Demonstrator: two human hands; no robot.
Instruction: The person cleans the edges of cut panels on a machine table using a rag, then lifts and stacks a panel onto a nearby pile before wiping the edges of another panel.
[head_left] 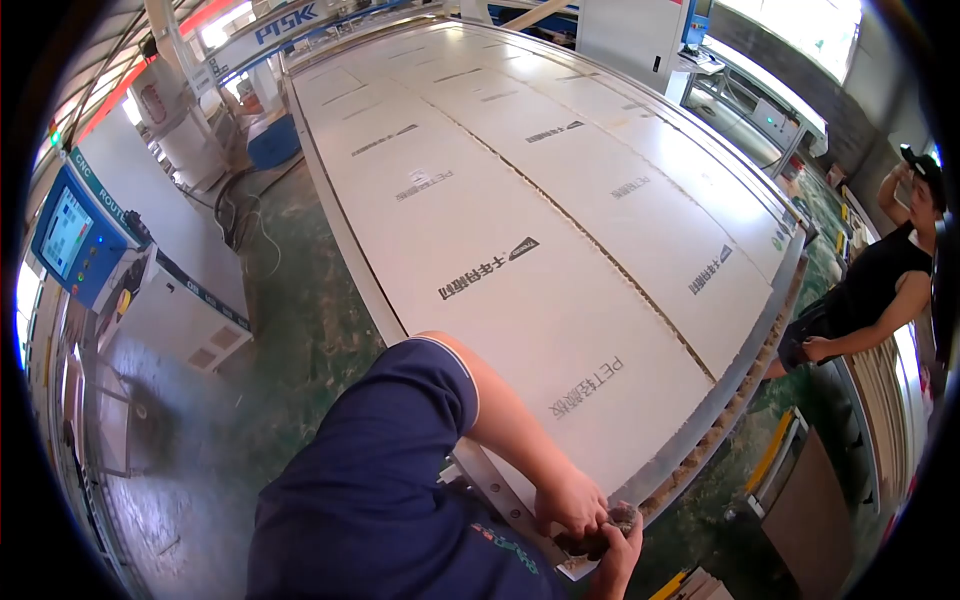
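Observation:
Both of my hands meet at the near corner of a large board-covered machine bed, low in the head view. My left hand (pixel 572 502) reaches down from the navy sleeve, its fingers closed and pinching at a small dark object (pixel 582 545). My right hand (pixel 620 552) is wrapped round the same object from the other side. The object has a clear, shiny part at its top; its kind cannot be made out, as the fingers cover much of it. Just beyond lies a white printed panel (pixel 560 330), parted from its neighbour by a long, dusty cut line.
A CNC control cabinet (pixel 190 310) with a lit screen (pixel 68 228) stands at left. On the right, another person (pixel 880 280) in black stands by stacked boards (pixel 885 400). A brown board (pixel 810 500) leans near the bed's edge. Cables (pixel 235 210) lie on the green floor.

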